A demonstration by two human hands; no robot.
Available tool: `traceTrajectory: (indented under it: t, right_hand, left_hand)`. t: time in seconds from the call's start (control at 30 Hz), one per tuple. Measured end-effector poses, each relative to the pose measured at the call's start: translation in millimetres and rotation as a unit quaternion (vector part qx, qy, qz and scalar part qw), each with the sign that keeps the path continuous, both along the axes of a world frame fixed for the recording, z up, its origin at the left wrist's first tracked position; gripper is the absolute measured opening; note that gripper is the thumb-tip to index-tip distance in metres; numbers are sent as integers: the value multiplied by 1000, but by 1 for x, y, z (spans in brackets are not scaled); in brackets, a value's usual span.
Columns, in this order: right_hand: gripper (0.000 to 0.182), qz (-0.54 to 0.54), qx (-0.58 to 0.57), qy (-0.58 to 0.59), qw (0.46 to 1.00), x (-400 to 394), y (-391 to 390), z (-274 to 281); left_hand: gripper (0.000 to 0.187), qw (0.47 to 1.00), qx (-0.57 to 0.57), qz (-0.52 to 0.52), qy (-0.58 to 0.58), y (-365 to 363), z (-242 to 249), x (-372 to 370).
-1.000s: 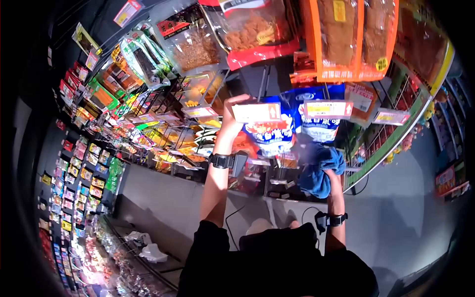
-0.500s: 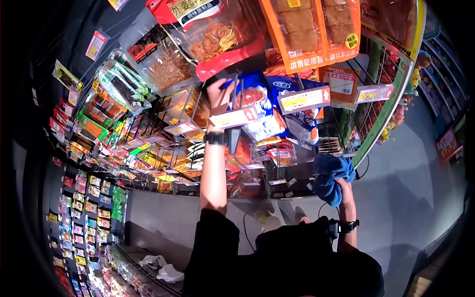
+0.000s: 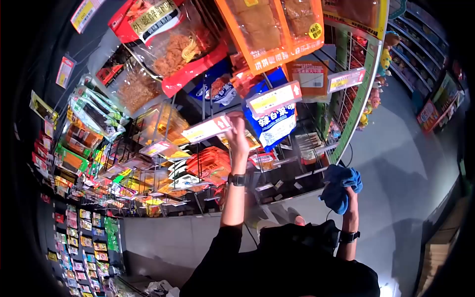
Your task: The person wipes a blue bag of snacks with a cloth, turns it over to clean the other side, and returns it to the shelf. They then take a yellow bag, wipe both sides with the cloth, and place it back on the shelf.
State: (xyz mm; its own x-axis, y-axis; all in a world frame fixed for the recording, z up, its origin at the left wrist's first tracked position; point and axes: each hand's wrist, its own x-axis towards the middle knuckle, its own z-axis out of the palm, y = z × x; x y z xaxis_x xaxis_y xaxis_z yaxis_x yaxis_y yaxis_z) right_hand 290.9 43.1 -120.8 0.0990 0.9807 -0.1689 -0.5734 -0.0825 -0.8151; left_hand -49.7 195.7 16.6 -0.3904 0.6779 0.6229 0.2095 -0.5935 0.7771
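Note:
My left hand [image 3: 238, 138] is raised at the snack rack, its blurred fingers right at the end of a white price tag [image 3: 207, 128] on a display hook. Farther back behind that tag hangs a blue snack packet [image 3: 223, 90]. Just right of the hand, another blue packet [image 3: 277, 123] hangs under a second price tag [image 3: 274, 98]. Low on the right, my right hand [image 3: 352, 192] is closed around a bunched blue cloth [image 3: 340, 184], which covers most of its fingers.
Large red-edged bags [image 3: 173, 54] and orange packs [image 3: 267, 34] hang above. Many packets fill the hooks on the left, with red packets [image 3: 210, 166] below. A green-edged rack side [image 3: 354, 109] bounds the right, beside grey floor [image 3: 386, 178].
My left hand has come away from the blue packets behind the price tag to the tag's end. The view has shifted; my right hand still holds the cloth.

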Motion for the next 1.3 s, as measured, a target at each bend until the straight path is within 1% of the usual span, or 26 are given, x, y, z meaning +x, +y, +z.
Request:
traceTrajectory:
  t: [0.03, 0.07, 0.13, 0.17, 0.2, 0.23, 0.3, 0.37, 0.4, 0.43, 0.47, 0.53, 0.6, 0.63, 0.67, 0.77, 0.8, 0.83, 0.87, 0.9, 0.97, 1.0, 1.03, 1.07, 1.2, 1.3]
  right_hand:
    - [39, -10, -12, 17, 1000, 3, -2, 2]
    - [40, -13, -7, 24, 1000, 6, -3, 0]
    - [44, 2, -11, 35, 999, 0, -4, 27]
    - [47, -1, -2, 28, 1000, 6, 1, 4]
    - [47, 4, 2, 29, 1000, 5, 5, 6]
    - [48, 9, 6, 32, 999, 3, 8, 9]
    - [49, 16, -11, 65, 998, -5, 18, -2]
    - [49, 29, -25, 83, 996, -14, 24, 1]
    - [49, 43, -23, 83, 995, -20, 26, 0]
    - [48, 55, -24, 82, 995, -23, 28, -5]
    - [50, 62, 13, 18, 998, -24, 29, -11]
    - [48, 53, 21, 29, 998, -29, 18, 9]
    - [48, 58, 46, 40, 996, -27, 1, 29]
    - [51, 77, 104, 15, 992, -20, -1, 30]
    - [50, 88, 141, -59, 984, -21, -4, 39]
    - [49, 115, 248, -278, 921, -33, -15, 77]
    - [48, 122, 282, -347, 886, -41, -18, 92]
    - [47, 129, 313, -412, 846, -50, -21, 107]
    - [49, 142, 321, -402, 846, -67, -18, 126]
    - [51, 123, 369, -425, 817, -84, -14, 145]
    - [57, 87, 454, -471, 751, -110, -7, 163]
    - [60, 70, 492, -492, 715, -118, -5, 162]
    - [62, 77, 500, -490, 710, -126, -4, 162]
    - [63, 94, 496, -477, 719, -133, -5, 157]
    - [69, 145, 449, -402, 784, -154, -1, 147]
    - [57, 118, 515, -394, 753, -161, 17, 154]
  left_hand:
    - [15, 996, -60, -62, 19, -10, -1, 11]
    - [19, 998, 3, -64, 25, -3, -16, 20]
    - [21, 996, -12, -6, 92, -7, -17, 32]
    - [23, 989, -24, 26, 143, -13, -10, 35]
    - [31, 994, 27, 5, 106, -10, -10, 39]
    - [39, 998, 18, -36, 58, -15, -10, 49]
    - [36, 993, -33, -55, 96, -26, -5, 57]
    - [32, 991, 44, 8, 129, -24, 4, 73]
    - [26, 983, 27, 44, 178, -20, 0, 70]
    - [22, 985, -2, 49, 164, -22, -4, 69]
    - [22, 987, -43, 27, 153, -28, -6, 67]
    - [24, 985, -106, -34, 135, -47, 2, 62]
    - [20, 988, -80, -125, 50, -70, 15, 59]
    - [18, 981, -92, -171, 4, -88, 28, 56]
    - [17, 960, -136, -220, -107, -96, 25, 48]
    - [30, 909, -145, -313, -235, -144, 63, 53]
    - [37, 913, -169, -318, -193, -154, 67, 46]
    - [39, 911, -157, -315, -213, -160, 60, 47]
    - [39, 894, -161, -330, -258, -165, 55, 49]
    - [39, 874, -164, -344, -301, -170, 49, 51]
    - [39, 906, -154, -306, -247, -175, 21, 52]
    - [38, 909, -163, -275, -267, -173, 3, 47]
    - [38, 910, -172, -244, -287, -172, -9, 42]
    - [36, 869, -168, -287, -367, -179, 13, 45]
    - [34, 942, -182, -163, -232, -183, -3, 43]
    - [33, 960, -217, -144, -99, -188, -12, 40]
